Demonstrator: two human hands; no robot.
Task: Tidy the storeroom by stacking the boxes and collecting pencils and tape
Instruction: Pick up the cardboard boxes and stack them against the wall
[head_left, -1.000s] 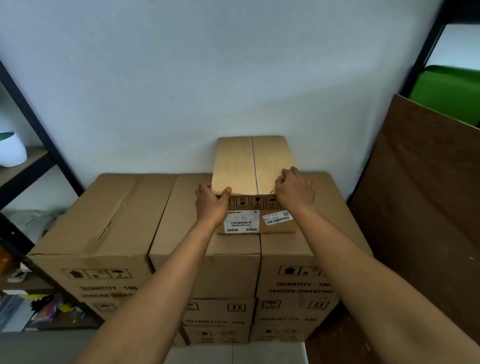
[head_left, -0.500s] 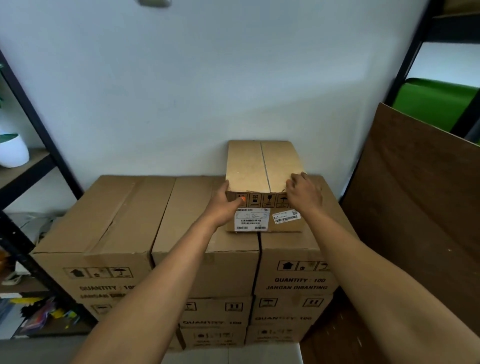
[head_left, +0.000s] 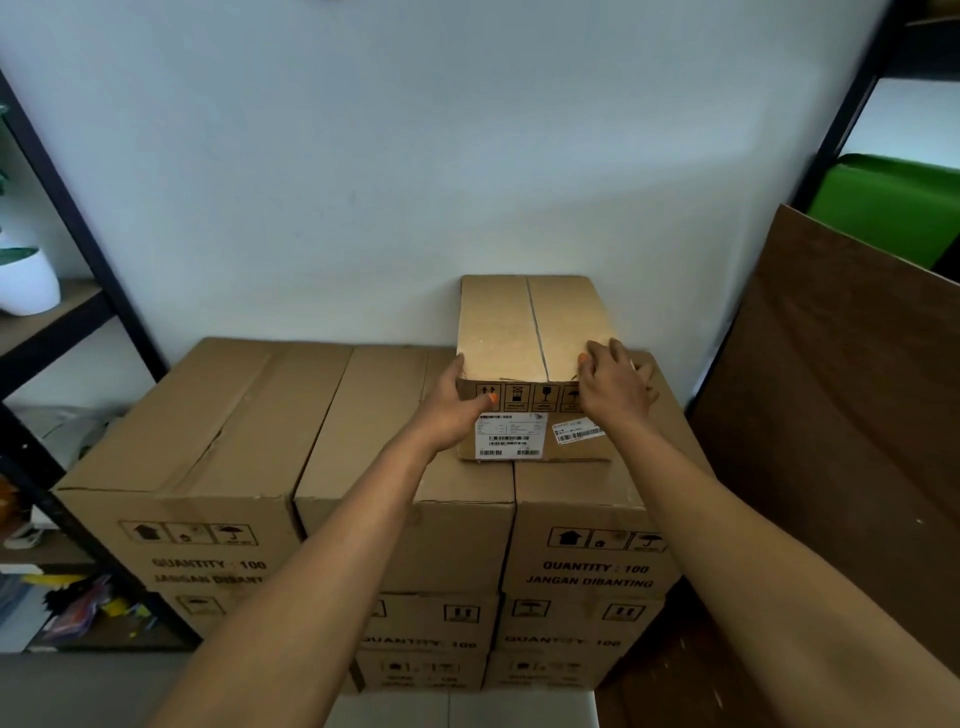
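The right hand hid the small box's near right corner. Label print was too small to read. The shelf was cut off at left.

1. Small box between the hands: plain tan cardboard, a dark seam down its top.
2. Its near face: a row of black handling symbols, and below them a white label printed with black barcodes; a second white barcode sticker sits under the right hand.
3. Left hand: orange thumbnail. The right hand shows an orange nail too.
4. Big boxes below the hands: brown, with black symbols and black lettering.
5. Wall beyond the hands: pale bluish white.
6. Board right of the right hand: dark brown; behind it, a bright green panel.
7. Shelf frame left of the left hand: black, holding a white pot.
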